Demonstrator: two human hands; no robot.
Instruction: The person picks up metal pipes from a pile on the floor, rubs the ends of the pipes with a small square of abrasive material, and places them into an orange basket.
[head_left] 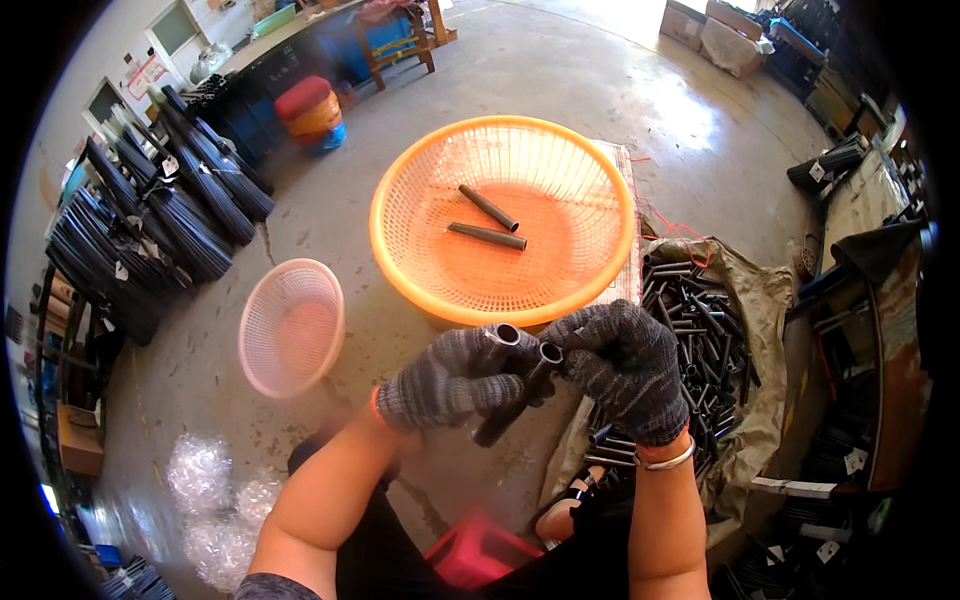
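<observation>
My left hand (450, 380), in a dark grey knitted glove, is wrapped round two short dark metal tubes, their open ends turned up. One tube (508, 335) stands at the index finger; the other tube (524, 394) slants across the fingers toward the lower left. From the right, my gloved right hand (625, 370) is closed, its thumb and fingertips on the upper end of that slanted tube; the glove partly hides this grip. Just beyond both hands is a large orange plastic basket (400, 265), with two similar tubes (488, 236) lying apart on its bottom.
At the right, many dark tubes (700, 345) lie heaped on a brown cloth sack (765, 300). A smaller pink basket (292, 325) sits on the floor at left. Bundled long rods (150, 225) lean farther left. Clear plastic wrap (200, 475) and a pink stool (478, 550) are near.
</observation>
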